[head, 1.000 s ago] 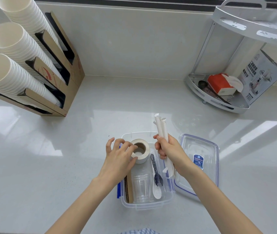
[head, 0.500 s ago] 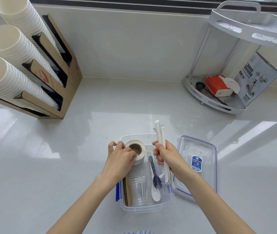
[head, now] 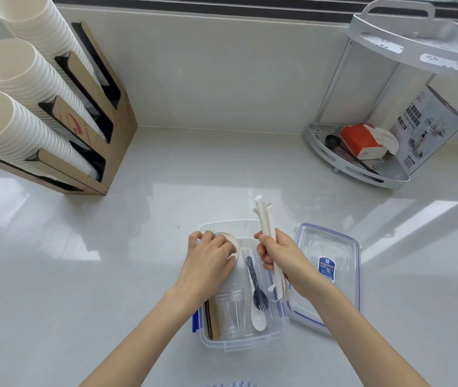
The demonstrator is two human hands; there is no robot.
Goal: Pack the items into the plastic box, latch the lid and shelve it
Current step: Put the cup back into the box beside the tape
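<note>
A clear plastic box [head: 239,343] stands on the counter in front of me. Inside lie a clear cup [head: 229,311], a black fork [head: 255,283], a white spoon [head: 258,319] and a strip of brown cardboard [head: 211,319] along the left wall. My left hand [head: 209,263] grips a white tape roll [head: 233,247] low in the box's far left corner, mostly covering it. My right hand [head: 280,258] holds a bundle of paper-wrapped straws [head: 265,219] slanted over the box's right side. The clear lid [head: 331,263], blue-edged with a blue sticker, lies flat to the right.
A cardboard dispenser [head: 93,129] with three stacks of white paper cups [head: 18,79] stands at the back left. A grey corner shelf rack [head: 361,163] at the back right holds a red tissue pack [head: 360,141] and a printed box [head: 423,129].
My left hand has lowered the tape roll from above the box down into its far left corner. My right hand with the straws has barely shifted.
</note>
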